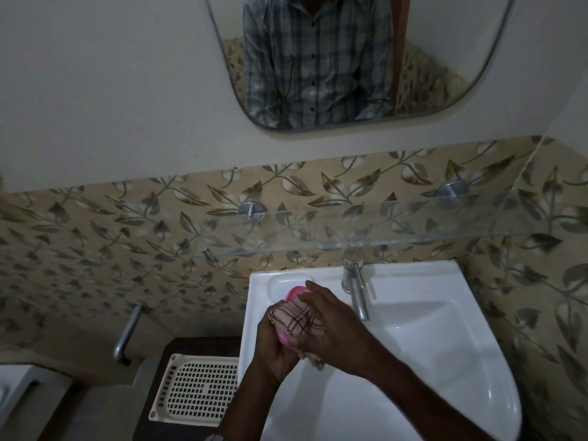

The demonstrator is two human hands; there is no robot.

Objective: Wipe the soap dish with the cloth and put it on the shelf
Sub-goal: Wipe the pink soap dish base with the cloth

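A pink soap dish [294, 291] is held over the left part of the white sink [423, 342]. My left hand [273, 345] grips it from below, fingers curled round its edge. My right hand [331, 323] presses a checked cloth [297, 319] against the dish, fingers curled over the cloth. Most of the dish is hidden by the cloth and hands; only its pink far end and a strip near my left palm show. The glass shelf [397, 224] runs along the tiled wall above the sink, bare.
A chrome tap [356, 288] stands at the back of the sink, just right of my hands. A cream perforated basket [197, 389] lies to the left of the sink. A metal pipe [127, 332] juts from the wall at left. A mirror [334, 58] hangs above.
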